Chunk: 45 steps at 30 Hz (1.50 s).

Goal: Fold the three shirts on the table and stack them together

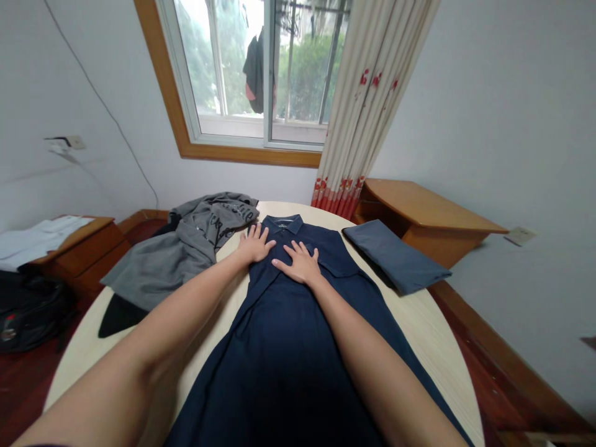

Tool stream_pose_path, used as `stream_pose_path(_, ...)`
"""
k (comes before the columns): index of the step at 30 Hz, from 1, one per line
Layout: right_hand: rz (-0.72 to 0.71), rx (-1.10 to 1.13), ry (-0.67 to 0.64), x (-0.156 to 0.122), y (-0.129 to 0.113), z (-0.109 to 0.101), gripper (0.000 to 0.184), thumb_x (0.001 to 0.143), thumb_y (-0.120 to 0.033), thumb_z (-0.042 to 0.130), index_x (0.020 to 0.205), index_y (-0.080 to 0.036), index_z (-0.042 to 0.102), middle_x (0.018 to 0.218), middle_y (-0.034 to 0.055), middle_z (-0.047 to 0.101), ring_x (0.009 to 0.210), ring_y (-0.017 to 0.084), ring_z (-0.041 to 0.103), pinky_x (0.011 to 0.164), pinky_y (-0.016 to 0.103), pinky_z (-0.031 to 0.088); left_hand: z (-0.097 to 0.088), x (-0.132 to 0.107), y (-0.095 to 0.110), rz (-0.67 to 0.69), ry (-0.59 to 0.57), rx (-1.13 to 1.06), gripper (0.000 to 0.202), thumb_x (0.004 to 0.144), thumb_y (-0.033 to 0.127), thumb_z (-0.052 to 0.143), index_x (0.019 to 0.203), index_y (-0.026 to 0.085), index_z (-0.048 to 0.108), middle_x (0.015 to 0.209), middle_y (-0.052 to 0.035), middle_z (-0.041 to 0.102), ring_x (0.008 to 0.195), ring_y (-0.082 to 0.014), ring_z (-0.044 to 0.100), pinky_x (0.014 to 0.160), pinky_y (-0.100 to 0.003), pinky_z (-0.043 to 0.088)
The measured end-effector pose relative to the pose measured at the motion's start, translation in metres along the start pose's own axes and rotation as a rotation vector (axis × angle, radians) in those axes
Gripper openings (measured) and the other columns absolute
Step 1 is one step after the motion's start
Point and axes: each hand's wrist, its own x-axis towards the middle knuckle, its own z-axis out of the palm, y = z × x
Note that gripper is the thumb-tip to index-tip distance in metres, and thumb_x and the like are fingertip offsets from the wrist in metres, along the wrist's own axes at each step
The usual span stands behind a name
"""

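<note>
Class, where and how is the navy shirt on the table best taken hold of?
Probably by the shoulder edges either side of the collar, fingers pinching from left and right. The navy shirt lies flat, collar toward the window, so edges should pinch more easily than the chest under the left hand and right hand.

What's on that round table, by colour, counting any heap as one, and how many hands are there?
Navy collared garment: 1
Slate-coloured flat item: 1
Grey-and-black heap of clothing: 1 (separate pieces can't be told)
Hands: 2, the left hand and right hand
Total: 5
</note>
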Motion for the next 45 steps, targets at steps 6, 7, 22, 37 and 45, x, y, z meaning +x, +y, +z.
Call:
stream_pose_path(6,0.013,0.008,0.229,-0.019,-0.009,-0.002,0.053,0.101,-0.052,0.032,0.132,-0.020,0.061,0.146,0.0109,0.053,0.142,0.026,0.036,0.119,0.058,0.002,-0.005,-0.103,0.012,0.121,-0.056,-0.098,0.070,0.102,0.051,0.022,0.157,0.008,0.025,0.165,-0.0146,0.009,0.153,-0.0308,0.008,0.120,-0.052,0.017)
stream_pose_path(7,0.011,0.007,0.253,-0.027,-0.012,-0.003,0.049,0.103,-0.046,0.030,0.128,-0.020,0.063,0.143,0.0104,0.056,0.139,0.024,0.040,0.120,0.057,0.002,-0.006,-0.121,0.010,0.128,-0.072,-0.133,0.071,0.101,0.052,0.024,0.156,0.007,0.026,0.165,-0.0164,0.011,0.152,-0.0304,0.011,0.121,-0.049,0.018)
stream_pose_path(22,-0.156,0.023,-0.001,-0.200,-0.040,-0.015,0.052,0.097,-0.044,0.049,0.141,-0.018,0.053,0.155,0.0128,0.042,0.146,0.026,0.032,0.119,0.051,0.018,-0.022,-0.317,-0.006,-0.016,-0.096,-0.598,0.052,0.078,0.031,0.068,0.126,0.013,0.062,0.123,-0.0136,0.070,0.110,-0.0292,0.067,0.095,-0.035,0.051)
stream_pose_path(37,-0.155,0.634,-0.033,-0.218,-0.021,-0.019,0.042,0.097,-0.046,0.045,0.119,-0.015,0.065,0.116,0.0140,0.071,0.109,0.023,0.066,0.098,0.042,0.048,-0.031,-0.379,0.090,0.142,-0.336,-1.020,0.071,0.082,0.033,0.062,0.144,0.005,0.042,0.076,-0.0020,0.065,0.050,-0.0136,0.055,0.048,-0.025,0.042)
stream_pose_path(45,-0.103,0.863,-0.398,-0.228,-0.035,-0.021,0.056,0.082,-0.044,0.070,0.127,-0.014,0.052,0.059,-0.0071,0.057,0.046,0.009,0.052,0.047,0.019,0.037,-0.016,-0.425,0.067,0.269,-0.117,-0.551,0.067,0.066,0.038,0.084,0.127,0.022,0.062,0.111,-0.0089,0.063,0.104,-0.0276,0.059,0.090,-0.037,0.045)
